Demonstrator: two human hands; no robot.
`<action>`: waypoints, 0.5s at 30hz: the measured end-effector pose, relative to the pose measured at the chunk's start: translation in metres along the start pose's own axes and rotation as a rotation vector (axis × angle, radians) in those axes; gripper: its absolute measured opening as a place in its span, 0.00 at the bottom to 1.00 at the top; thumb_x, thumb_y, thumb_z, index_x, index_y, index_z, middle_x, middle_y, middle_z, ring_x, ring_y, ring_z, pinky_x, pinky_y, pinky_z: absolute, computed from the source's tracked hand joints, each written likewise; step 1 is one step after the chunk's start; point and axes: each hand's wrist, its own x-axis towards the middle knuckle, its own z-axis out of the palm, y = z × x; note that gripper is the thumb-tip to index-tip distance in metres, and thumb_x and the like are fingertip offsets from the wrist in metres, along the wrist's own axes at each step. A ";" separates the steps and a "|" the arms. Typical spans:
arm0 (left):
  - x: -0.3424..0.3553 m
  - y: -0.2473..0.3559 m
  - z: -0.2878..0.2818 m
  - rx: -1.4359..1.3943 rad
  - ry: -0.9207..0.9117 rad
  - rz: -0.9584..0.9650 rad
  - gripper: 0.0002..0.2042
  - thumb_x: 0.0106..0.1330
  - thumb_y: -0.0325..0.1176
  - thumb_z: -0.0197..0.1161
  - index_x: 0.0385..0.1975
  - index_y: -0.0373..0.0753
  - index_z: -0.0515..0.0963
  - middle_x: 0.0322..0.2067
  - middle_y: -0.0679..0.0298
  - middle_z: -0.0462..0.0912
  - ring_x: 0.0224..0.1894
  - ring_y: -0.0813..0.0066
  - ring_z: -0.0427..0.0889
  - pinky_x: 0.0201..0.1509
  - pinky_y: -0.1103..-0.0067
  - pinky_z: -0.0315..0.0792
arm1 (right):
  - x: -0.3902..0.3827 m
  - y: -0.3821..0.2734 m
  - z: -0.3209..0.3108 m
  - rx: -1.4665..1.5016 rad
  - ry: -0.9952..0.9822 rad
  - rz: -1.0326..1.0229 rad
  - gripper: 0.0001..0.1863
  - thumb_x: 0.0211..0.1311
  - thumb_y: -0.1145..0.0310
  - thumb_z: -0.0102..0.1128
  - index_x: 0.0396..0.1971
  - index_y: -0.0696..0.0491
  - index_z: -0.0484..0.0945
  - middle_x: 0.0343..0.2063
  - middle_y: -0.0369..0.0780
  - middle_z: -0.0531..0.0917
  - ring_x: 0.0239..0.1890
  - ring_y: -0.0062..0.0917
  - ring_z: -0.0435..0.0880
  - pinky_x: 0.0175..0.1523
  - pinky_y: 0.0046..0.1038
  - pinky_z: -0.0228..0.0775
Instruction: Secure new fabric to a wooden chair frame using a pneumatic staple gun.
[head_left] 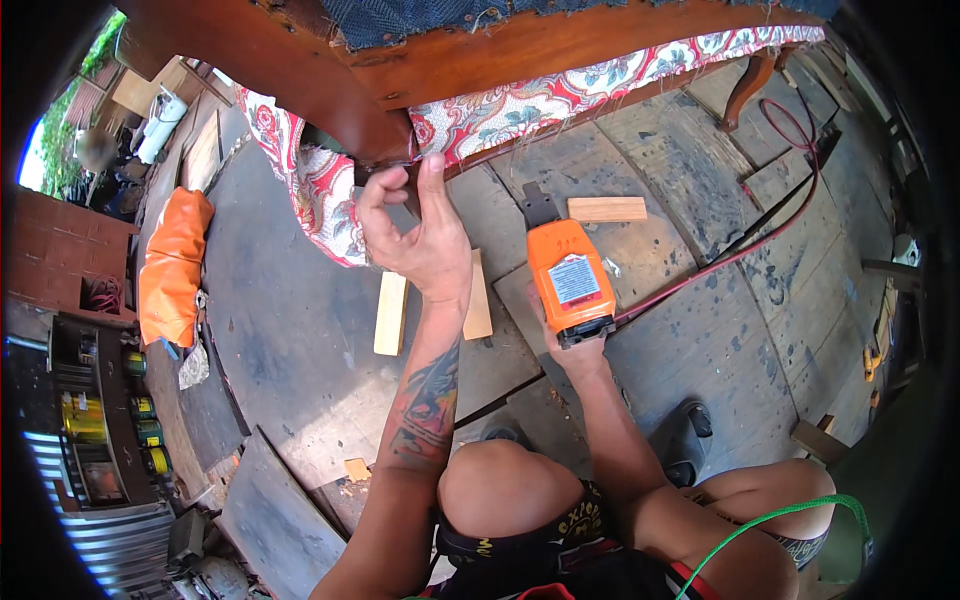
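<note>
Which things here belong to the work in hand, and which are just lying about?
In use:
- left hand pinching the red floral fabric
- polished wooden chair frame that the fabric covers
- right hand gripping the orange air stapler
- red hose running toward the stapler

Lying about:
- pale wood offcuts
- short wood block
- orange bag

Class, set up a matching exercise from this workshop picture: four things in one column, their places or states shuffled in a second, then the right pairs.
1. left hand
2. orange staple gun
3. floral fabric
4. orange bag

A. lying on the floor at left
B. held in the right hand
C. pinching cloth at the wooden frame
D. draped along the frame's edge

Pairs: 1-C, 2-B, 3-D, 4-A
</note>
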 end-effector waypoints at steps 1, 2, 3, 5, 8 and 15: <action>0.005 -0.003 0.000 0.007 0.013 0.037 0.14 0.58 0.29 0.76 0.38 0.35 0.77 0.35 0.66 0.78 0.33 0.78 0.71 0.42 0.79 0.69 | 0.005 -0.010 0.001 -0.182 0.028 -0.098 0.19 0.57 0.84 0.53 0.50 0.59 0.78 0.47 0.44 0.85 0.53 0.33 0.84 0.51 0.34 0.78; 0.009 -0.004 0.001 0.009 0.012 0.038 0.14 0.58 0.29 0.76 0.38 0.35 0.77 0.35 0.66 0.78 0.33 0.78 0.71 0.42 0.79 0.69 | 0.010 -0.019 -0.001 -0.374 0.060 -0.195 0.18 0.57 0.85 0.55 0.49 0.59 0.79 0.45 0.43 0.86 0.51 0.31 0.85 0.48 0.34 0.78; 0.014 -0.003 0.001 0.045 -0.001 0.101 0.11 0.59 0.27 0.75 0.37 0.35 0.78 0.34 0.64 0.79 0.33 0.74 0.73 0.40 0.78 0.70 | 0.014 -0.026 -0.002 -0.371 0.059 -0.193 0.18 0.57 0.85 0.55 0.49 0.59 0.79 0.45 0.43 0.86 0.51 0.31 0.85 0.48 0.34 0.78; 0.017 -0.003 0.000 0.080 -0.015 0.165 0.09 0.60 0.26 0.73 0.35 0.36 0.79 0.34 0.62 0.81 0.33 0.70 0.76 0.38 0.76 0.71 | 0.020 -0.037 -0.005 -0.521 0.080 -0.318 0.17 0.57 0.85 0.58 0.48 0.61 0.78 0.44 0.43 0.86 0.46 0.29 0.86 0.47 0.32 0.79; 0.016 -0.003 -0.002 0.140 -0.045 0.183 0.05 0.63 0.26 0.70 0.33 0.36 0.79 0.33 0.61 0.81 0.34 0.68 0.78 0.37 0.75 0.72 | 0.010 -0.024 -0.005 -0.446 0.023 -0.144 0.17 0.57 0.85 0.60 0.48 0.61 0.79 0.43 0.42 0.86 0.42 0.29 0.86 0.46 0.29 0.78; 0.000 -0.013 -0.011 0.020 -0.120 -0.060 0.07 0.72 0.31 0.63 0.37 0.32 0.76 0.32 0.64 0.78 0.34 0.78 0.72 0.42 0.80 0.68 | 0.009 -0.018 -0.005 -0.436 0.040 -0.212 0.18 0.56 0.86 0.57 0.49 0.61 0.79 0.44 0.43 0.86 0.46 0.30 0.86 0.49 0.28 0.78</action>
